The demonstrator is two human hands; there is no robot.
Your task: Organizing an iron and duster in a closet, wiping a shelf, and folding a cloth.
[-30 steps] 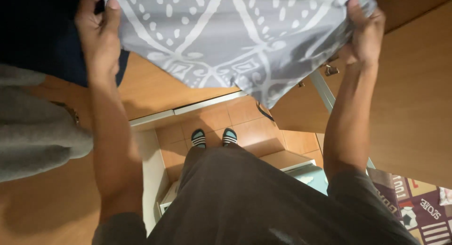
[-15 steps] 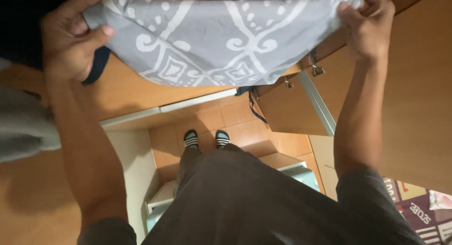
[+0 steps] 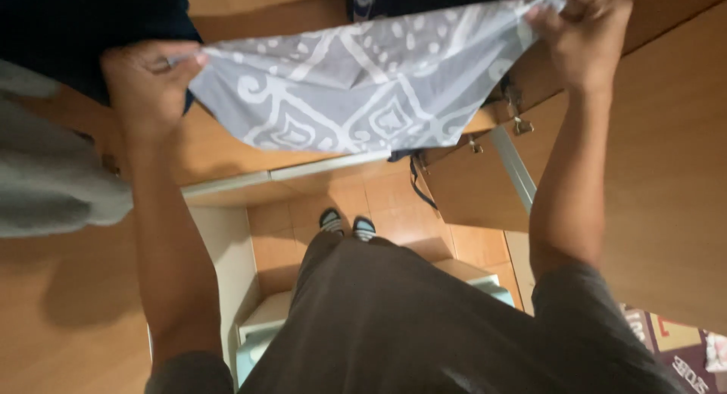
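Note:
I hold a grey cloth (image 3: 356,91) with a white pattern stretched out in front of me. My left hand (image 3: 148,87) pinches its left corner and my right hand (image 3: 583,34) grips its right corner higher up, so the cloth hangs slanted. It sags below my hands over a wooden surface (image 3: 219,148). Below it I see my dark trousers (image 3: 394,318) and my feet in striped socks (image 3: 347,224) on the tiled floor.
A grey garment (image 3: 53,174) lies at the left and a dark blue one (image 3: 83,23) at the top left. An open wooden cupboard door (image 3: 666,189) with metal hinges (image 3: 519,121) stands at the right. A patterned rug (image 3: 681,348) shows at the bottom right.
The cloth has dropped lower in view and tilted. My left hand has moved down and right, my right hand stays high at the right corner.

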